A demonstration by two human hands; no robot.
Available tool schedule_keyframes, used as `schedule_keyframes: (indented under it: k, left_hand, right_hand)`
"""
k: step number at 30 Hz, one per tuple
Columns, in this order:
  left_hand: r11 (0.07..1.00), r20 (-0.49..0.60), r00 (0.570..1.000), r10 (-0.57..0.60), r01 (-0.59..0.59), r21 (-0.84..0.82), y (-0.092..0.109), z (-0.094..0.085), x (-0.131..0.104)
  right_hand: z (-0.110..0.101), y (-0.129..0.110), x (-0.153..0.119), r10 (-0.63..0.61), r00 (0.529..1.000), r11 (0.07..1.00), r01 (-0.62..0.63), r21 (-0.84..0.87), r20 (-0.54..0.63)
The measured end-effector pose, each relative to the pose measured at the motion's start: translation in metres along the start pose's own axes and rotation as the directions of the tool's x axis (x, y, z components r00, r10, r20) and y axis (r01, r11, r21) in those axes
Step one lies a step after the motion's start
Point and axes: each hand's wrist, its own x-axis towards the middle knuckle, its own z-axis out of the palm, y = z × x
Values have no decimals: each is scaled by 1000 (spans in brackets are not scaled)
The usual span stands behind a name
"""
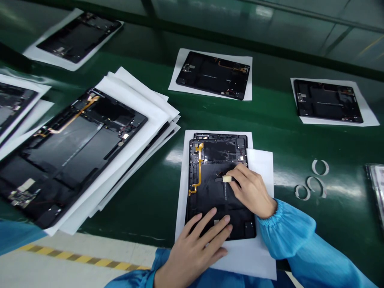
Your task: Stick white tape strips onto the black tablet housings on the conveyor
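Left hand [195, 250], fingers spread, on a black rectangular tablet housing [210, 200] over white paper [255, 262]; right hand [252, 192] pinching a small cream-and-black piece [227, 179] at mid-housing — a sideways slip could snag the flat orange cable [199, 168].

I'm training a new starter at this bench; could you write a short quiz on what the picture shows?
1. The right hand pinches a small part with:
A) a green block
B) a cream block
C) a red block

2. True or false: the left hand has its fingers spread over the near end of the black casing.

3. Fill in: on the green table lie ___ curled strips.

Key: 1 B; 2 true; 3 three.
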Motion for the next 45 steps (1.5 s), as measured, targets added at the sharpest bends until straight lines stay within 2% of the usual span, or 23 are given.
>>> schedule_keyframes:
  k: [2,4,8,11,14,18,21,23,24,25,28,30,34,36,38,40,42,45]
  left_hand:
    - [1000,34,999,7,-7,4,-3,-6,0]
    - [998,81,997,-5,1,56,-9,-12,3]
    - [983,108,988,-112,94,158,-25,-21,22]
    - [979,127,985,-120,96,180,-40,-22,44]
    - [983,145,984,-107,83,163,-56,-22,66]
    - [982,125,980,-157,142,125,-68,-19,85]
    - [982,132,975,-181,172,75,-69,-18,89]
    - [978,115,972,-205,209,-23,-71,-20,88]
    - [962,80,964,-255,261,-79,-74,-22,87]
    - [933,32,942,-335,337,-127,-78,-23,85]
    - [812,-74,814,-576,559,-170,-92,-27,79]
    - [785,-52,786,-617,609,-112,-99,-27,74]
    - [803,8,803,-595,595,-22,-103,-21,68]
    - [815,5,815,-579,579,-36,-102,-17,66]
    - [822,-5,823,-568,567,-59,-101,-13,64]
    - [828,-21,829,-559,556,-73,-98,-10,63]
    - [844,-25,845,-534,531,-76,-93,-8,63]
    - [869,-2,872,-490,488,-84,-83,-2,65]
  right_hand:
    - [2,2,-1,44,998,996,-40,85,-40]
    - [6,3,-1,115,985,973,-86,213,-130]
    - [10,3,-1,293,912,893,-154,422,-288]
    - [11,1,-2,356,880,850,-165,500,-315]
    - [13,0,-3,366,874,842,-165,513,-319]
    - [13,-1,-3,375,874,843,-184,505,-307]
    - [-2,-2,-5,326,908,879,-189,439,-262]
    - [-19,-2,-10,313,916,923,-231,308,-250]
    - [-27,-2,-14,322,916,936,-270,226,-241]
    - [-35,-1,-19,340,914,938,-314,145,-220]
    - [-47,4,-38,409,908,909,-414,-45,-93]
    - [-49,6,-52,459,885,875,-466,-133,-80]
    - [-50,10,-78,570,790,752,-612,-246,-224]
    - [-49,10,-86,609,773,748,-634,-197,-179]
    - [-44,7,-89,612,786,783,-618,-70,-87]
    - [-37,4,-87,601,798,798,-596,86,-45]
    - [-28,1,-85,617,786,767,-590,252,-33]
    - [-16,-1,-81,663,749,663,-572,483,-22]
